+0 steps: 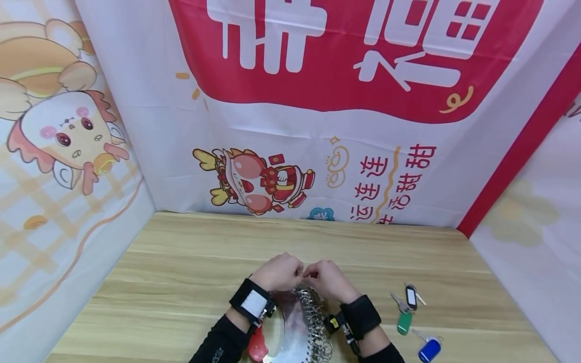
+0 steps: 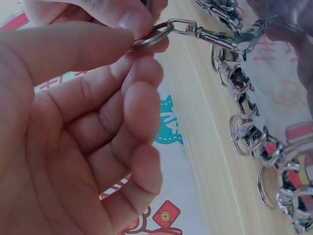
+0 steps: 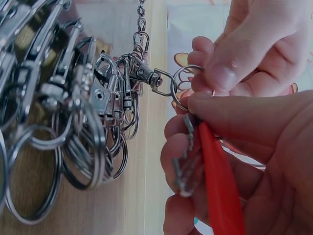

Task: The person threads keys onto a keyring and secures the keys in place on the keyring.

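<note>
Both hands meet over a shiny metal plate (image 1: 295,322) edged with several swivel clasps and split rings. My left hand (image 1: 279,272) pinches a split ring (image 2: 161,37) between thumb and forefinger, its other fingers loosely bent. That ring hangs from a swivel clasp (image 3: 145,74) at the end of the row. From the other side my right hand (image 1: 333,280) has its thumb at the same ring. A red key tag (image 3: 220,181) and a toothed key (image 3: 185,178) lie within its curled fingers. Fingers hide where the key and ring meet.
A red rounded piece (image 1: 257,345) lies at the plate's left. Right of the hands on the wooden table (image 1: 159,282) are keys with a black tag (image 1: 411,297), a green tag (image 1: 404,322) and a blue tag (image 1: 429,350). Printed cloth (image 1: 150,126) stands around the table.
</note>
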A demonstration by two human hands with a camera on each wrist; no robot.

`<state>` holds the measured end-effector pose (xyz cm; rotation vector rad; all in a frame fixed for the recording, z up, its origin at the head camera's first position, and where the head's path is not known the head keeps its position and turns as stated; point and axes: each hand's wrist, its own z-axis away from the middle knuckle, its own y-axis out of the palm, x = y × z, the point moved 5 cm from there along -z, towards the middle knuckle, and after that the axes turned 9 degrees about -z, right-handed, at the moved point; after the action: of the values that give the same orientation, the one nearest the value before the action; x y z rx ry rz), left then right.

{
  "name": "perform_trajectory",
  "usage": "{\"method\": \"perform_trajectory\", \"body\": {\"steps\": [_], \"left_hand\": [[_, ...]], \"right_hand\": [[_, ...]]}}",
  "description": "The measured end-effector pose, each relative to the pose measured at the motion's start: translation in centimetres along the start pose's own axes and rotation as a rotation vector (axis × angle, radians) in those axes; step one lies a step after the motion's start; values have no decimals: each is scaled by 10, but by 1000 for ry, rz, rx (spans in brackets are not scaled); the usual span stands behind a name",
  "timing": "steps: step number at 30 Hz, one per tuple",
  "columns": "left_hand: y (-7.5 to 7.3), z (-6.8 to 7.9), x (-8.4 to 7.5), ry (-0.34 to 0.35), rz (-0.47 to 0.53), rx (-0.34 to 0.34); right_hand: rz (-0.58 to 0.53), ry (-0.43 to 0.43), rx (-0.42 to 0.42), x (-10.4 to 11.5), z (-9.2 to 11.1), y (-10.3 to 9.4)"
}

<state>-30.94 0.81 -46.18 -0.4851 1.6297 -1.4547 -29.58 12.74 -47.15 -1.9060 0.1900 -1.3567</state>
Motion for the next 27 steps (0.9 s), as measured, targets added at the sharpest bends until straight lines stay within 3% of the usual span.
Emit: {"method": "perform_trajectory", "body": {"steps": [4,12,27], "left_hand": [[1,2,0,-3,72,38],[9,0,3,-11,89,100],[8,0,3,-5,101,114]], "right_hand": [[-14,27,2,-2,0,0],[3,24,-5,-3,0,0],[-20,30,8,1,0,-2]]}}
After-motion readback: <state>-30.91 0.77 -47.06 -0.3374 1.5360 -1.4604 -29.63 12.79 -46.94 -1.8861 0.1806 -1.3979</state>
